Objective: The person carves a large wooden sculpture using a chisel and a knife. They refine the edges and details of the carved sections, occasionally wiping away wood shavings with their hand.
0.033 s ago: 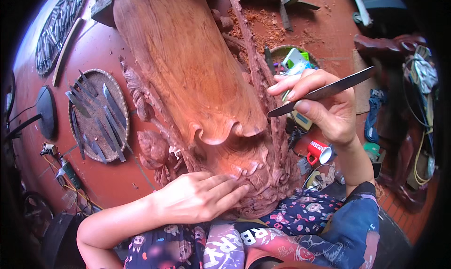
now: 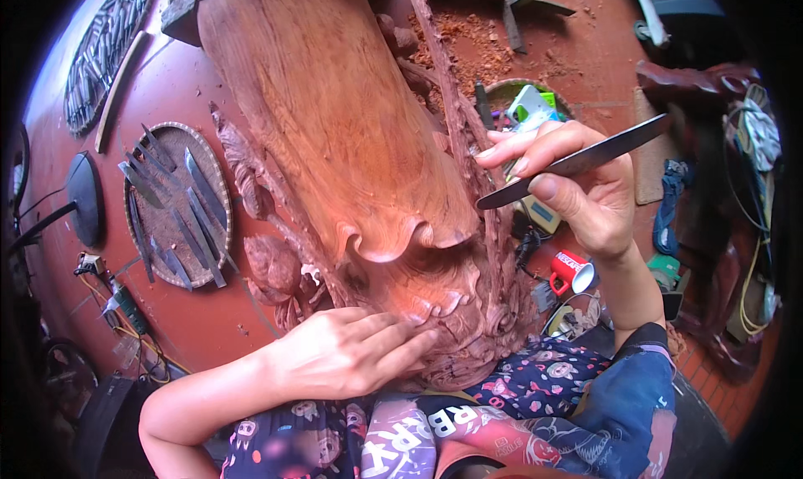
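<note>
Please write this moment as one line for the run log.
left hand: flat on wood carving, lower edge | right hand: holds metal chisel, tip near carving's right side | nearby: round tray of chisels, red cup

The large reddish-brown carved wooden sculpture (image 2: 335,144) leans toward me, its long smooth back running up and away, its lower end against my lap. That lower end curls into a scrolled lip, with deep-cut ornament below and leafy relief down both flanks. My left hand (image 2: 351,353) lies flat on the carved lower edge, fingers spread over the detail. My right hand (image 2: 577,194) pinches a long flat grey metal carving chisel (image 2: 577,159), slanted, its dark tip meeting the ridged right flank of the wood.
</note>
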Demonstrator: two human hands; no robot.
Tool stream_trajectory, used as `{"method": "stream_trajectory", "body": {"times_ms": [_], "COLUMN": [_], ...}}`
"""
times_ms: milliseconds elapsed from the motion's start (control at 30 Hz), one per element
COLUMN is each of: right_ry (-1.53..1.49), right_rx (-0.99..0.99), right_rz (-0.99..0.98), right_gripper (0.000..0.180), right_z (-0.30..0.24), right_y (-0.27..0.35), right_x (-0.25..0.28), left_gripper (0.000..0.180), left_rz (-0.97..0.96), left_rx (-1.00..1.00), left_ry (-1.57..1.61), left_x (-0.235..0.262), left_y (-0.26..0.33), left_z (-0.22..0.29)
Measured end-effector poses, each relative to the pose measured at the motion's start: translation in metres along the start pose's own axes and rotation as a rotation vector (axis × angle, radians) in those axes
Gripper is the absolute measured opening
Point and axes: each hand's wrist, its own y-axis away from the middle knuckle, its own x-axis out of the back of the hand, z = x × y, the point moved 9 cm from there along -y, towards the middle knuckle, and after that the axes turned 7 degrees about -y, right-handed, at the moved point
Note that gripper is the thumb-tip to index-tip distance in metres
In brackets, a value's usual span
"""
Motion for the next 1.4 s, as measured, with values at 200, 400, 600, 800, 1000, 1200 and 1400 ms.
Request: {"method": "stream_trajectory", "body": {"times_ms": [200, 400, 600, 800, 1000, 1200, 1400], "right_ry": [-0.209, -0.202, -0.273, -0.255, -0.418, -0.140, 0.185], "right_rx": [-0.045, -0.042, -0.002, 0.032, -0.129, 0.131, 0.555], "right_rz": [0.071, 0.037, 0.038, 0.030, 0.042, -0.036, 0.071], "right_gripper": [0.018, 0.016, 0.011, 0.030, 0.044, 0.011, 0.019], "right_z": [0.034, 0.041, 0.044, 0.033, 0.039, 0.006, -0.068], "right_y": [-0.011, -0.016, -0.011, -0.005, -0.007, -0.019, -0.020], "right_x": [0.015, 0.019, 0.022, 0.031, 0.018, -0.018, -0.123], "left_gripper": [0.027, 0.046, 0.062, 0.042, 0.045, 0.041, 0.030], "left_rz": [0.210, -0.146, -0.171, -0.158, 0.121, 0.461, 0.425], "left_rx": [0.193, 0.441, 0.436, 0.400, 0.290, 0.640, 0.735], "left_ry": [-0.171, -0.353, -0.474, -0.406, -0.201, 0.060, 0.115], "left_x": [0.027, 0.015, 0.018, 0.016, 0.035, 0.073, 0.069], "left_y": [0.018, 0.004, -0.020, -0.005, 0.001, 0.002, 0.009], "left_z": [-0.024, -0.050, -0.059, -0.037, -0.023, -0.055, -0.053]}}
